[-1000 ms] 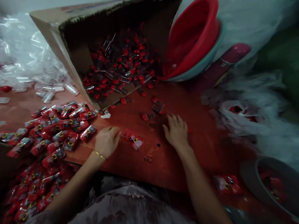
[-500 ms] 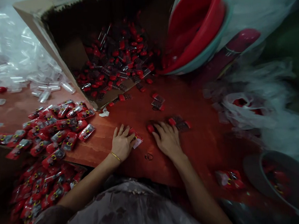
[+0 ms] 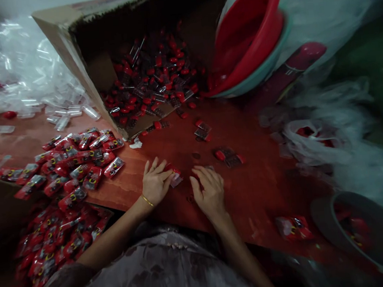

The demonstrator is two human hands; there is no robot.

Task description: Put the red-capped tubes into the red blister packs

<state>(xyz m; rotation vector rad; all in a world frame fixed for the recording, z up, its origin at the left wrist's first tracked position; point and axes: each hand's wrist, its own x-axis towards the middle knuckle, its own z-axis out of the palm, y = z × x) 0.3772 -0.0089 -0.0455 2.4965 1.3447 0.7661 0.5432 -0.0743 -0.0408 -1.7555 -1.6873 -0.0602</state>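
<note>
My left hand, with a gold bangle at the wrist, rests low over the table. Its thumb and fingers are closed on a small red printed packet with a clear end. To its right, my right hand has its fingers curled downward, thumb towards the packet. Whatever lies under those fingers is mostly hidden; a small pale edge shows behind them. Just beyond lie a few clear red-capped pieces. A small dark ring sits on the table between the hands.
A tipped cardboard box holds many red-capped pieces. Filled red packets pile up at left, some in a lower box. Clear sleeves lie behind them. Red and teal basins, a maroon flask and a grey bucket stand at right.
My right hand has drawn back towards me and slightly left, and its fingers have curled. The red piece by its thumb no longer shows. My left hand stays on the packet; the view shifted slightly.
</note>
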